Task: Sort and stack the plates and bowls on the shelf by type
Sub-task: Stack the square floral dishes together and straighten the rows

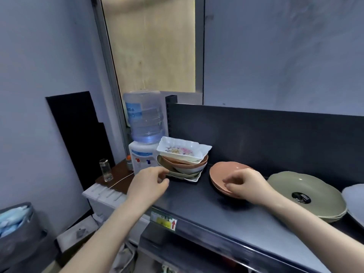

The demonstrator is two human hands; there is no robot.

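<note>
A mixed pile stands at the shelf's [197, 205] left end: a white floral rectangular dish [183, 151] on top, a pink bowl [182, 164], a white bowl [190, 170], an olive plate [161, 161] and a white square plate [195, 178] beneath. My left hand [149, 184] reaches its left side, index fingertip touching the olive plate's rim, thumb apart below. Two stacked pink plates [222, 170] lie in the middle. My right hand [246, 184] pinches their near rim. Olive plates [315, 184] are stacked to the right, and a pale plate [354, 196] shows at the frame edge.
The shelf's dark back panel [275, 134] rises behind the dishes. Left of the shelf a water dispenser [143, 123] stands on a low cabinet beside a glass jar [106, 170]. A lower shelf level lies under the front edge.
</note>
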